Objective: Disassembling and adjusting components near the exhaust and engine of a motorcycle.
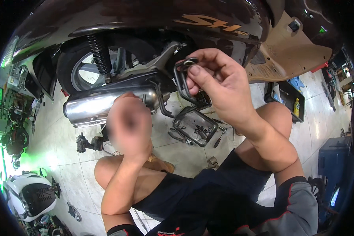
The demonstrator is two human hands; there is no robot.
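Observation:
Raised in front of the scooter, my right hand [220, 78] is closed in a pinch. Thumb and fingers grip a black bent metal bracket [181, 82] near its upper end, where a small ring shows. My left hand [130, 126] is up before the silver muffler [94, 108]; its fingers are blurred, so I cannot make out what they hold. Between the hands hangs a black bent tube [161, 98]; whether it joins the bracket I cannot tell. Behind are the rear wheel [80, 70] and a black coil shock absorber [99, 53].
On the tiled floor below lies a metal tray [184, 128] with small bolts. Pliers [178, 135] and a screwdriver [220, 137] flank it. A cordless power tool [88, 144] lies left, a black bin [299, 116] with a yellow bottle stands right. The scooter's brown footboard [279, 59] overhangs at right.

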